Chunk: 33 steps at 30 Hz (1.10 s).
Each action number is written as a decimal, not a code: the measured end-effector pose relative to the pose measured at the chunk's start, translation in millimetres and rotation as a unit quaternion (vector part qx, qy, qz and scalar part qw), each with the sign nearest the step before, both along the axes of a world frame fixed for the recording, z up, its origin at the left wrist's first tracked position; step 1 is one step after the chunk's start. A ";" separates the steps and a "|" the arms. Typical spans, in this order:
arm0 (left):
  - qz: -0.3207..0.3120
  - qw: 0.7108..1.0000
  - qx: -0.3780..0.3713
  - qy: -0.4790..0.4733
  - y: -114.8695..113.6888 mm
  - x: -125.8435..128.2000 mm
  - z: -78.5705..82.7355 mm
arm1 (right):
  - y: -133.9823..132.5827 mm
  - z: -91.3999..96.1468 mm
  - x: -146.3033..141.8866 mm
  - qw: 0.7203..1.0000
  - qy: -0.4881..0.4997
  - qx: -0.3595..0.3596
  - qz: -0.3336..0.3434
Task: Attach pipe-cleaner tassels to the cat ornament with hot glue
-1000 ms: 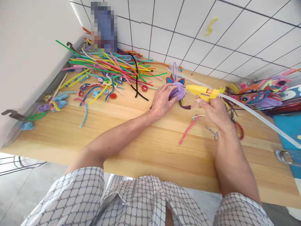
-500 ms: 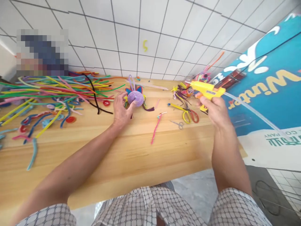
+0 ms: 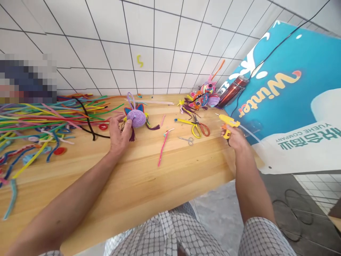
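A purple spiral coil of pipe cleaner [image 3: 136, 118] with blue-and-red pointed ears and a purple loop on top lies on the wooden table. Beside its left edge is my left hand [image 3: 119, 133], thumb and fingers apart, the thumb tip at the coil's rim. Dark tassels stick out below and to the right of the coil. My right hand [image 3: 235, 136] grips a yellow hot glue gun [image 3: 228, 121] by its handle, nozzle to the left, a clear glue stick trailing from its back. It is low over the table's right end, well away from the coil.
Many coloured pipe cleaners [image 3: 61, 113] spread across the left. Red-and-yellow scissors [image 3: 198, 128], small silver scissors [image 3: 189, 140] and a pink strip [image 3: 162, 151] lie mid-table. Finished-looking colourful figures [image 3: 204, 97] and a dark red cylinder [image 3: 234, 90] are by the blue board [image 3: 287, 71].
My right hand has brought the glue gun down and closer to the table. My left hand has eased slightly leftward off the coil's face. The view has turned right.
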<state>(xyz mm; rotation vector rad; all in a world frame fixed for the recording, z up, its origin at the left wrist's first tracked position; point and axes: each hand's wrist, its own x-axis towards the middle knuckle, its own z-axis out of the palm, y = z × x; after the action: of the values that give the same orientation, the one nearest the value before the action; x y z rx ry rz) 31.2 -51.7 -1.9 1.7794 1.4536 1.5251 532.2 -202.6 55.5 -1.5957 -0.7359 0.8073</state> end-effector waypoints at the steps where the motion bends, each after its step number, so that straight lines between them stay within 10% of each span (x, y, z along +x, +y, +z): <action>1: 0.001 1.000 0.000 -0.002 0.2 0.3 -0.1 | -1.1 3.0 0.4 1.000 0.005 0.000 0.012; 7: 0.006 1.000 0.002 -0.003 0.6 3.4 3.2 | -5.9 10.9 -0.3 0.998 -0.019 0.000 0.051; 17: -0.001 1.000 -0.009 -0.008 6.7 3.6 -3.9 | 26.4 -39.7 -8.0 0.942 -0.282 -0.103 -0.148; 33: -0.001 1.000 0.008 -0.001 11.9 9.4 -6.3 | 17.4 -47.1 1.2 0.883 -0.427 -0.149 -0.125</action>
<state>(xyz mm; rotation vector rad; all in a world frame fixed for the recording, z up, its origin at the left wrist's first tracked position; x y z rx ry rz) 40.7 -39.8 -8.2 1.7866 1.4418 1.5421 533.4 -185.2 8.3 -2.2985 -1.0119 -0.0281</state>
